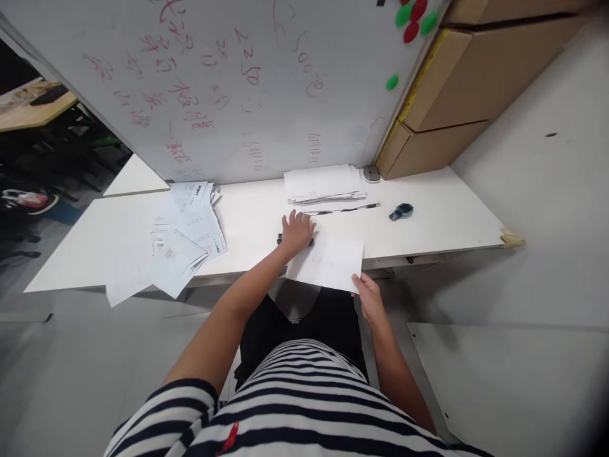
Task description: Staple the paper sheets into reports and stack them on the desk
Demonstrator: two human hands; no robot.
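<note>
My left hand (297, 231) rests over a small dark tool, with its fingers curled over it. Only the tool's black ends (280, 238) show on either side of the hand; it resembles a stapler, but most of it is hidden. Just beside it, a white sheet of paper (328, 260) lies with its upper left corner near that hand. The sheet extends past the table's front edge. My right hand (367, 297) pinches its lower right corner, thumb on top.
A paper stack (323, 184) lies at the back of the white table (252, 222), behind a thin dark strip (349, 209). Loose printed papers (185, 222) spread at left. A blue-black device (401, 211) sits at right. Whiteboard (214, 82) and cardboard boxes (438, 82) stand behind.
</note>
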